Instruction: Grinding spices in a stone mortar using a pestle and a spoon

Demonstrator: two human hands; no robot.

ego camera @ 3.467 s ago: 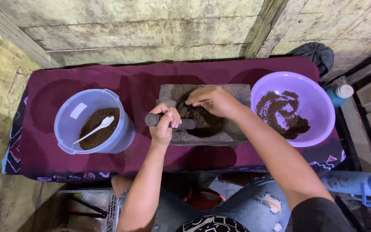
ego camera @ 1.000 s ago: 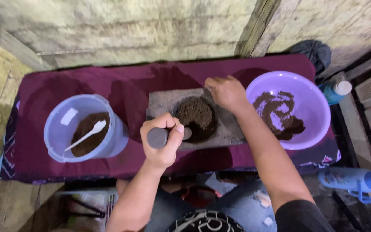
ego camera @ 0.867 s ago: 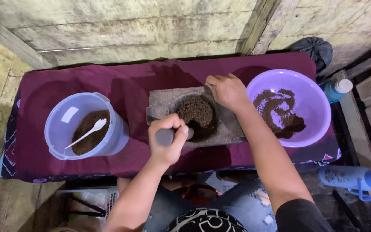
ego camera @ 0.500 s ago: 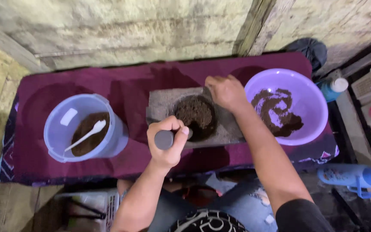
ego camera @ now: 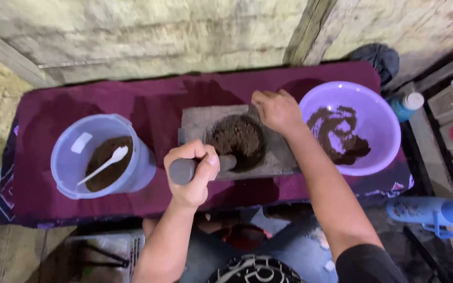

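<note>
Left hand [ego camera: 192,175] grips pestle [ego camera: 184,170] at slab [ego camera: 237,140] front edge; right hand [ego camera: 276,111] clasps its far rim

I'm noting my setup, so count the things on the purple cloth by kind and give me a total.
Plastic containers: 2, a blue bucket and a purple bowl
Stone slabs: 1, the grinding stone
Pestles: 1, the pestle gripped by the left hand
Spoons: 1, a white spoon in the bucket
Total: 5

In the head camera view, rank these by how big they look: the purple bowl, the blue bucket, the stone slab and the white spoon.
1. Stone slab and purple bowl: look about alike, so no ranking.
2. Blue bucket, slightly smaller.
3. White spoon, by far the smallest.
</note>
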